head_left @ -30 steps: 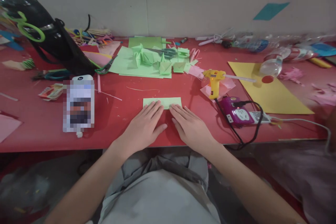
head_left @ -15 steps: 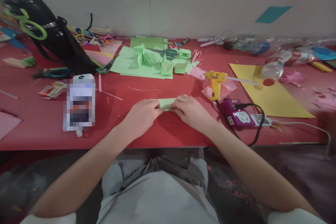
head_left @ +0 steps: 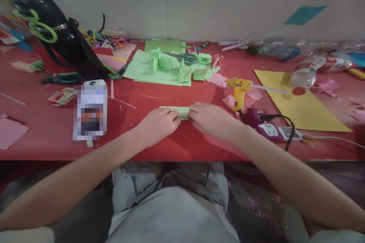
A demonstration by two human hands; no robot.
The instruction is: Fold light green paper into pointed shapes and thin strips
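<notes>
A narrow folded piece of light green paper (head_left: 183, 112) lies on the red table close to its front edge. My left hand (head_left: 162, 125) is closed on its left part, fingers bent over it. From the other side my right hand (head_left: 208, 117) grips the right end, thumb and fingers pressed together. Between the two hands a short stretch of the paper shows; the rest is hidden under the fingers. Beyond them, several folded green paper pieces (head_left: 184, 74) sit on flat green sheets (head_left: 139, 69), with dark-handled scissors (head_left: 186, 58) among them.
A yellow glue gun (head_left: 238, 92) stands right of my hands, by a purple power socket (head_left: 262, 123) with cables. Yellow paper (head_left: 310, 110) and plastic bottles (head_left: 303, 74) lie farther right. A phone (head_left: 90, 112) and a leaning black bottle-shaped case (head_left: 62, 38) stand left.
My hands remain on the green paper, with the left hand's fingers slightly shifted and some paper now showing past them. The whole view has moved a little, so things appear farther right.
</notes>
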